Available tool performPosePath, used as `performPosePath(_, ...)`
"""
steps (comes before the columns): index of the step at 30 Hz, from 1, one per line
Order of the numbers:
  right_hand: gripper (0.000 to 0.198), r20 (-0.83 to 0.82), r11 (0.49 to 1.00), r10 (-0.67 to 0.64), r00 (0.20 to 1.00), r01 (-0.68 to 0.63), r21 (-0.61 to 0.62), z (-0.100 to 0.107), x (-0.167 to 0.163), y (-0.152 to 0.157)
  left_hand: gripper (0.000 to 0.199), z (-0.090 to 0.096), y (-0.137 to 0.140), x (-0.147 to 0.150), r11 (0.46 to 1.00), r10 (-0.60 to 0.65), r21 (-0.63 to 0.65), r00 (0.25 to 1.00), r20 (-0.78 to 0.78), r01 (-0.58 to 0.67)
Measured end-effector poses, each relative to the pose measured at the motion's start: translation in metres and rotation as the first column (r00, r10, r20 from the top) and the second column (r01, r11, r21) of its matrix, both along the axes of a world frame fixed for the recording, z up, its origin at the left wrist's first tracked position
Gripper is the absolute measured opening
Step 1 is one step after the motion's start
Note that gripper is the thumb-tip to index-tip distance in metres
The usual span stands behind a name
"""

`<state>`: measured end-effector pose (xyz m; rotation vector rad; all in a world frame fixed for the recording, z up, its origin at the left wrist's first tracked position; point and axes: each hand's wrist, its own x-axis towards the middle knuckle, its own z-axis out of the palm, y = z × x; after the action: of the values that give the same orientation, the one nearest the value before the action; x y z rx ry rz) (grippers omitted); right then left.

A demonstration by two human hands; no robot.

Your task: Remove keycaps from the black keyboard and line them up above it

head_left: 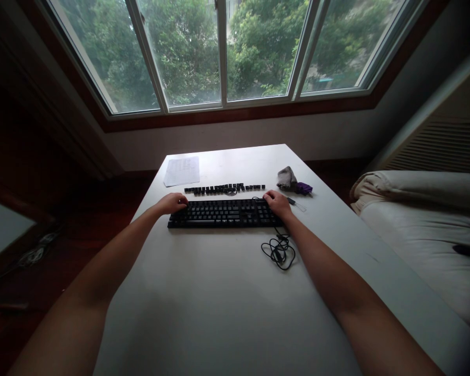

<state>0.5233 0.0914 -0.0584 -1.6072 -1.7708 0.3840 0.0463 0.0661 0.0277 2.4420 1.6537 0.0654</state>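
Observation:
A black keyboard [225,214] lies across the white table, its long side toward me. My left hand [173,202] is closed on its left end, fingertips at the upper left corner. At the opposite end, my right hand [278,202] grips the upper right corner with its fingers curled over the edge. Loose black keycaps [215,189] form an uneven row just beyond the keyboard. The black cable [279,251] is coiled on the table near my right wrist. Beside my right hand lies a small tool with wire loops [297,204].
A printed paper sheet [182,171] lies at the table's far left corner. A grey cloth [286,178] and a purple cloth [303,188] sit at the far right. Right of the white table [219,303] is a light-covered couch [411,230]. A window [223,52] fills the wall ahead.

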Motion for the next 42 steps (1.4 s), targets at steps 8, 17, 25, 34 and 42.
performPosePath(8,0.027,-0.006,1.000,0.001,1.000,-0.001,0.013,0.000,-0.001,0.000,0.028,0.001,-0.001,0.003,1.000,0.007,0.012,1.000,-0.015,-0.006)
performPosePath(17,0.027,-0.015,1.000,0.005,1.000,-0.005,0.006,0.000,0.000,-0.001,0.028,-0.005,0.007,0.000,0.983,0.147,-0.124,0.987,0.066,-0.138)
performPosePath(25,0.026,-0.001,1.000,0.006,1.000,-0.006,0.004,0.000,-0.001,-0.001,0.029,-0.004,0.005,0.000,0.953,0.241,-0.226,0.956,0.169,-0.200)
performPosePath(34,0.029,0.005,1.000,-0.015,1.000,0.015,-0.004,0.002,-0.003,-0.002,0.025,0.000,-0.001,0.006,0.996,0.082,-0.021,0.996,-0.025,-0.082)
performPosePath(42,0.029,0.013,1.000,-0.006,1.000,0.006,0.000,0.002,-0.002,-0.001,0.023,0.004,-0.006,0.014,0.998,0.031,0.060,0.990,-0.140,-0.023)
